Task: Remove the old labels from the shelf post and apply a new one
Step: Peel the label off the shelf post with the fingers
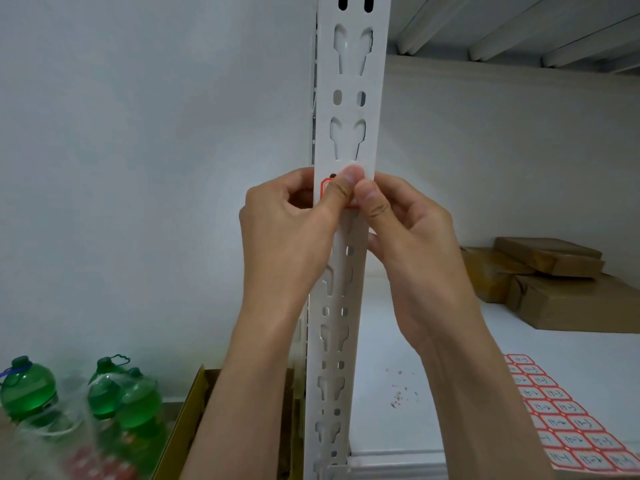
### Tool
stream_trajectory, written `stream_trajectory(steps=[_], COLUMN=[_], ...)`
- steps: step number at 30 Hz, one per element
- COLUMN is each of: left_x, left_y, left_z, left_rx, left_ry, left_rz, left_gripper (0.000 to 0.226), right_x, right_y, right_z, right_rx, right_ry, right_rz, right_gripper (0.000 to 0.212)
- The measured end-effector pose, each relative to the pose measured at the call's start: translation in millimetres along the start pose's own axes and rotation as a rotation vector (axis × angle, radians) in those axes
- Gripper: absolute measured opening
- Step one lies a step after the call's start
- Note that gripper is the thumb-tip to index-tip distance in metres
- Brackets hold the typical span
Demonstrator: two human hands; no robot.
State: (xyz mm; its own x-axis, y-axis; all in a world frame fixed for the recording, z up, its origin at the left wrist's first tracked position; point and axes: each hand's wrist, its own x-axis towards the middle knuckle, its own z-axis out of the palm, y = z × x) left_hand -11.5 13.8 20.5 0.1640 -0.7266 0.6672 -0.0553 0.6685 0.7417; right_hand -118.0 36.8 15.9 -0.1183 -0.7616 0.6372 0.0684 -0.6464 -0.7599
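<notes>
A white slotted shelf post (pixel 349 98) runs upright through the middle of the view. A red-bordered label (pixel 325 186) sits on its face at mid height, mostly hidden by my thumbs. My left hand (pixel 287 230) wraps the post's left edge, and its thumb presses on the label. My right hand (pixel 408 233) reaches in from the right side; its thumb tip presses the label beside the left thumb while its fingers curl behind the post. A sheet of red-bordered labels (pixel 568 414) lies on the white shelf (pixel 433 358) at lower right.
Brown wrapped parcels (pixel 554 278) are stacked at the shelf's back right. Small label scraps (pixel 398 396) lie on the shelf near the post. Green bottles (pixel 104 393) and an open cardboard box (pixel 194 410) stand on the floor at lower left. A white wall is behind.
</notes>
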Motion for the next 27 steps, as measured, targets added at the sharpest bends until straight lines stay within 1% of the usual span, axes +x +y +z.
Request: stream_trajectory(steps=[2, 5, 12, 14, 16, 21, 23, 27], left_x=[2.7, 4.7, -0.4, -0.5, -0.2, 5.0, 3.6, 0.7], left_y=[-0.2, -2.0, -5.2, -6.6, -6.9, -7.9, -7.4, -4.9], left_z=[-6.9, -13.6, -3.3, -3.8, -7.0, -24.7, -25.1, -17.5], left_rx=[0.044, 0.013, 0.01, -0.007, 0.001, 0.03, 0.039, 0.035], left_ry=[-0.051, -0.117, -0.003, 0.0, -0.036, -0.222, -0.236, -0.13], left_rz=[0.01, -0.017, 0.061, 0.057, 0.031, 0.007, 0.012, 0.0], left_gripper=[0.028, 0.03, 0.032, 0.033, 0.032, 0.025, 0.024, 0.023], right_x=[-0.2, 1.7, 9.1, 9.0, 6.6, 0.9, 1.2, 4.5], right_y=[1.5, 6.1, 14.7, 14.6, 11.9, 4.5, 3.6, 8.8], right_z=[4.4, 7.4, 14.8, 14.0, 11.9, 2.2, 1.0, 6.6], right_rx=[0.007, -0.031, -0.118, -0.117, -0.077, 0.041, 0.027, -0.092], right_ry=[0.05, 0.125, 0.244, 0.227, 0.177, 0.019, 0.035, 0.142], right_rz=[0.005, 0.01, -0.076, -0.072, -0.05, 0.007, 0.011, -0.035], right_gripper=[0.021, 0.018, 0.01, 0.01, 0.013, 0.019, 0.02, 0.017])
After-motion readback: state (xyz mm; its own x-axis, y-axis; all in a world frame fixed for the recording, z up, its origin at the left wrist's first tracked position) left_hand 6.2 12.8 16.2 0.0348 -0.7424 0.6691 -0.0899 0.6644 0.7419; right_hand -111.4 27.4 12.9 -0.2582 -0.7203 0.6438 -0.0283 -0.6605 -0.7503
